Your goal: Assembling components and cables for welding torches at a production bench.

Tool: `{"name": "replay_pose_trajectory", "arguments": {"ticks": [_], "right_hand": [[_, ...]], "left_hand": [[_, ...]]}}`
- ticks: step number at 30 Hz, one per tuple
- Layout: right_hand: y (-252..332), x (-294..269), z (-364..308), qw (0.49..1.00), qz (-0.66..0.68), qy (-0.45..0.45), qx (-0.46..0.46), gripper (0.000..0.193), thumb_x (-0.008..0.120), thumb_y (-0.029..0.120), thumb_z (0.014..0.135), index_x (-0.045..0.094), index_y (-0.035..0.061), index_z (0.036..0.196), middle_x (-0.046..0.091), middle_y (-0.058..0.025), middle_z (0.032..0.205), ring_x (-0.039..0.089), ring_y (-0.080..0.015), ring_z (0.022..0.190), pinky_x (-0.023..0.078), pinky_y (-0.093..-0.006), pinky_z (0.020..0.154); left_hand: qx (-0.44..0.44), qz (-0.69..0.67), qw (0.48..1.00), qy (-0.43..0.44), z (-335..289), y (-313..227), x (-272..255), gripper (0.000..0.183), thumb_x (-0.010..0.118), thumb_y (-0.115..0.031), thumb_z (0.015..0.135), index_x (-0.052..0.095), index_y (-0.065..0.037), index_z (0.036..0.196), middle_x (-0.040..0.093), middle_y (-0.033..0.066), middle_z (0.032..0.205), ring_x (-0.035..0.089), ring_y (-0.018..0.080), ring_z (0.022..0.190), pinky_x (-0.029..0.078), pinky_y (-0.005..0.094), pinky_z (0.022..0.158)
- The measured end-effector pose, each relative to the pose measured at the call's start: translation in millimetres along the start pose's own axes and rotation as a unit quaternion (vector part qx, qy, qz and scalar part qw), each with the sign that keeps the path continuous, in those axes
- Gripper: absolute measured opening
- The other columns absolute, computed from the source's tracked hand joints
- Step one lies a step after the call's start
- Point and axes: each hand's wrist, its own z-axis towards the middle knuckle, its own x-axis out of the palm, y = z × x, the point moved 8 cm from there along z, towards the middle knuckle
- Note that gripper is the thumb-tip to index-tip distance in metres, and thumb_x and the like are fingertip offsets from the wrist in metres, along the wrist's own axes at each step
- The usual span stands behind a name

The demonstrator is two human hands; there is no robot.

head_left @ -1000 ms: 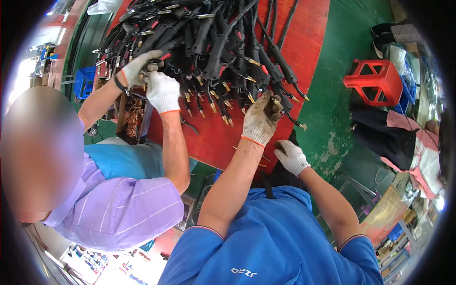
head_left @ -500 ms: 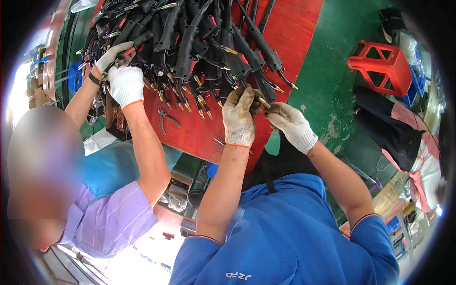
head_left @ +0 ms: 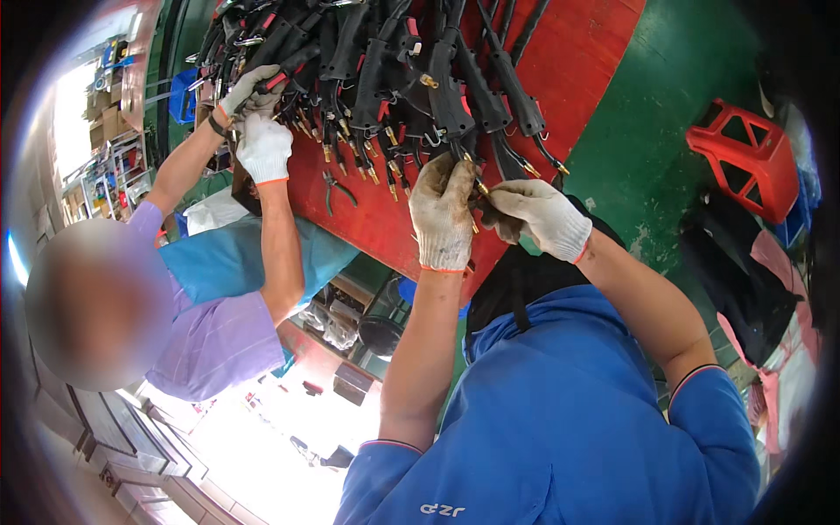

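Black welding torches with red triggers and brass tips lie heaped on the red table; one torch [head_left: 448,96] points its front end toward me. In a stained white glove, my left hand [head_left: 443,213] is closed around that torch's neck, thumb near the brass end. A small brass tip [head_left: 481,186] sticks out between my two hands. My right hand [head_left: 541,214], also gloved, pinches at this tip; its fingertips partly hide the contact. More torches [head_left: 516,96] lie just to the right, their brass tips over the red tabletop.
At left, a co-worker's gloved hands [head_left: 262,147] hold another torch. Pliers [head_left: 338,193] lie on the red table [head_left: 306,179] between us. A red plastic stool [head_left: 748,157] stands on the green floor at right, near dark and pink cloth [head_left: 744,280].
The view has shifted, so the table and stool sit differently in it. My left hand stays on the torch's neck; my right fingers remain at its front end.
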Motion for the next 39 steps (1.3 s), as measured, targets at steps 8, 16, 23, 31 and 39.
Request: {"name": "replay_pose_trajectory", "arguments": {"ticks": [8,16,23,31,39], "right_hand": [[-18.2,7.3,0.4,0.964,0.249,0.088,0.038,0.033,0.056,0.021,0.117,0.068,-0.0056,0.132,0.078,-0.0116,0.1,0.071,-0.0163,0.073,0.053,-0.0321,0.065],[-0.4,6.4,8.1,0.977,0.169,0.129,0.025,0.03,0.062,0.024,0.114,0.07,-0.0041,0.124,0.074,-0.0083,0.091,0.07,-0.0138,0.072,0.052,-0.0296,0.062],[-5.3,25.4,17.5,0.924,0.329,0.173,0.086,0.027,0.064,0.023,0.113,0.073,-0.0019,0.116,0.07,-0.0036,0.08,0.064,-0.0122,0.065,0.05,-0.0284,0.059],[-38.2,9.0,33.4,0.978,0.164,0.03,0.124,0.03,0.061,0.03,0.114,0.071,0.0024,0.108,0.068,-0.0023,0.079,0.06,-0.012,0.064,0.045,-0.0294,0.057],[22.9,18.0,4.1,0.996,0.003,-0.077,-0.034,0.032,0.064,0.033,0.114,0.073,0.0032,0.111,0.07,-0.0022,0.084,0.06,-0.0096,0.067,0.045,-0.0282,0.059]], "left_hand": [[0.012,0.009,1.0,-0.004,-5.7,-13.7,2.4,0.032,0.072,-0.016,0.108,0.069,0.009,0.129,0.078,0.0082,0.105,0.071,0.0115,0.084,0.057,0.027,0.071],[-0.006,-0.001,1.0,0.006,-5.2,-20.2,2.5,0.035,0.071,-0.015,0.109,0.067,0.01,0.133,0.077,0.0083,0.105,0.07,0.0107,0.082,0.057,0.0272,0.069],[-0.031,-0.052,0.995,0.077,3.5,-25.8,3.8,0.029,0.069,-0.02,0.11,0.069,0.004,0.128,0.075,0.0058,0.1,0.068,0.0113,0.075,0.056,0.0272,0.065],[-0.112,-0.271,0.953,0.077,11.1,-17.0,-14.3,0.024,0.065,-0.013,0.111,0.068,0.004,0.127,0.075,0.0116,0.111,0.074,0.0187,0.096,0.064,0.0292,0.079],[-0.092,-0.22,0.97,0.049,15.5,-27.1,-22.5,0.029,0.071,-0.019,0.11,0.07,0.003,0.128,0.077,0.0096,0.1,0.067,0.0107,0.073,0.052,0.0235,0.062]]}}
